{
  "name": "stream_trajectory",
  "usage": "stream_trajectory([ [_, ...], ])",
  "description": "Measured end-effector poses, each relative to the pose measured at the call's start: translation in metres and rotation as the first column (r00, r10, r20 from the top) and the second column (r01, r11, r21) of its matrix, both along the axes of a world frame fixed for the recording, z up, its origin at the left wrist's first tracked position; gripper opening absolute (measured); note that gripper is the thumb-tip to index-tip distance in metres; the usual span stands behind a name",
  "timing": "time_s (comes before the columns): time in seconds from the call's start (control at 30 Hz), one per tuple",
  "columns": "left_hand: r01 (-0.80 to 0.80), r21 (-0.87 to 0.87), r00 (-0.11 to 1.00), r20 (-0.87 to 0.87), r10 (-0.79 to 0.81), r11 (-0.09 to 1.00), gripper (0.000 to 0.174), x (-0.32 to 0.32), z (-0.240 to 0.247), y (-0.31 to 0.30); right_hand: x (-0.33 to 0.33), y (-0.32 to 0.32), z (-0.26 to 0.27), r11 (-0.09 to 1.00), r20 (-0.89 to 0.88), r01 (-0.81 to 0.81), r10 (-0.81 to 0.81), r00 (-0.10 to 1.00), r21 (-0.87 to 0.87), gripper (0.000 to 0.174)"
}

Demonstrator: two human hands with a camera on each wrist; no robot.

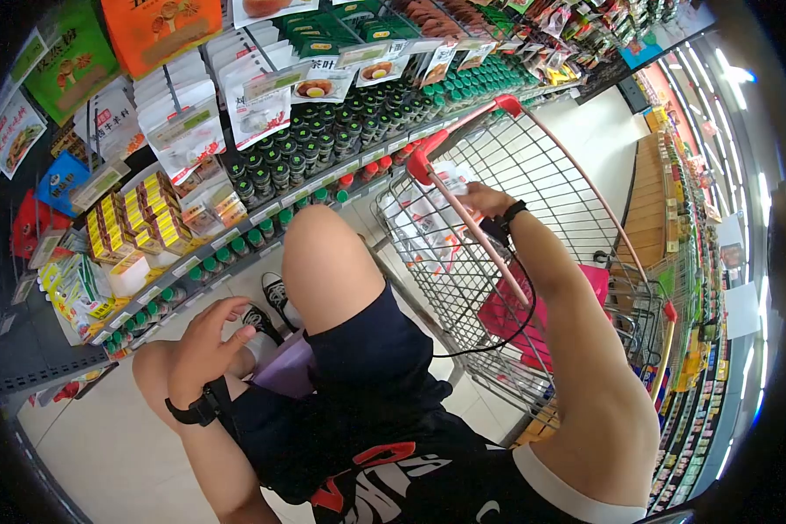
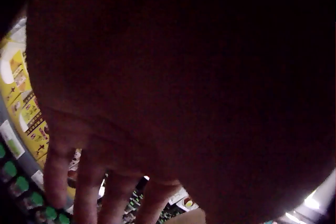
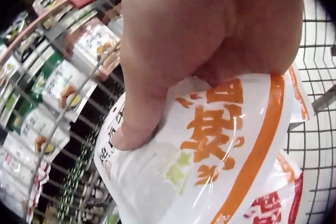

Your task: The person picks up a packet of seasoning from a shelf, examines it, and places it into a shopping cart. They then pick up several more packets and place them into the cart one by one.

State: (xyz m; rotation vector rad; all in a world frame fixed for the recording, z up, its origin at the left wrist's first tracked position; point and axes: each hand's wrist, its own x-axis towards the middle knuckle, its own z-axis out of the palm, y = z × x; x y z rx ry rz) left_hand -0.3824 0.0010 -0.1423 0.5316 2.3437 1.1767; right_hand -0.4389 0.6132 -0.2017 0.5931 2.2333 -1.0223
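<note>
Inside the shopping cart (image 1: 570,185), my right hand (image 1: 489,201) grips a white plastic packet (image 3: 210,145) with orange lettering and an orange edge stripe. The thumb (image 3: 137,124) presses on its front face, while the other fingers are hidden behind it. More white packets (image 1: 419,227) with red and orange print lie in the cart about this hand. My left hand (image 1: 208,345) is over the left knee, fingers extended and holding nothing. In the left wrist view the dark palm covers most of the picture, with spread fingers (image 2: 113,198) below.
Store shelves in front carry hanging seasoning packets (image 1: 179,131), green-capped jars (image 1: 297,153) and yellow boxes (image 1: 140,214). A pink bag (image 1: 541,306) sits in the cart's near end. My bent knees (image 1: 327,262) are between shelf and cart; a purple object (image 1: 286,367) shows between them.
</note>
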Motion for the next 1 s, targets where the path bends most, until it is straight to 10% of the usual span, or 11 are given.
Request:
stream_trajectory([
  [0.13, 0.004, -0.022, 0.999, 0.035, -0.003, 1.000, 0.043, -0.003, 0.000, 0.002, 0.018, 0.043, -0.026, 0.896, -0.109, 0.285, -0.338, 0.935, -0.341, 0.051],
  [0.23, 0.008, -0.032, 1.000, 0.028, -0.007, 0.999, 0.043, -0.006, -0.007, 0.003, 0.027, 0.068, -0.054, 0.910, -0.168, 0.298, -0.354, 0.920, -0.289, 0.046],
  [0.4, 0.019, -0.021, 1.000, 0.017, -0.019, 1.000, 0.044, -0.008, -0.010, 0.010, 0.026, 0.112, -0.116, 0.946, -0.094, 0.113, -0.089, 0.992, 0.302, 0.108],
  [0.5, 0.026, -0.018, 1.000, 0.017, -0.026, 0.999, 0.044, -0.011, -0.010, 0.013, 0.021, 0.095, -0.105, 0.880, -0.066, -0.011, 0.048, 0.997, 0.475, 0.105],
  [0.67, 0.002, -0.040, 0.999, 0.032, -0.001, 0.999, 0.044, -0.009, -0.008, 0.013, 0.023, 0.072, -0.073, 0.961, -0.191, -0.022, 0.077, 0.979, 0.275, 0.055],
  [1.0, -0.002, -0.018, 0.999, -0.035, 0.001, 1.000, 0.046, -0.002, -0.013, 0.002, 0.026, 0.052, -0.049, 0.939, -0.187, 0.320, -0.339, 0.922, -0.121, 0.048],
])
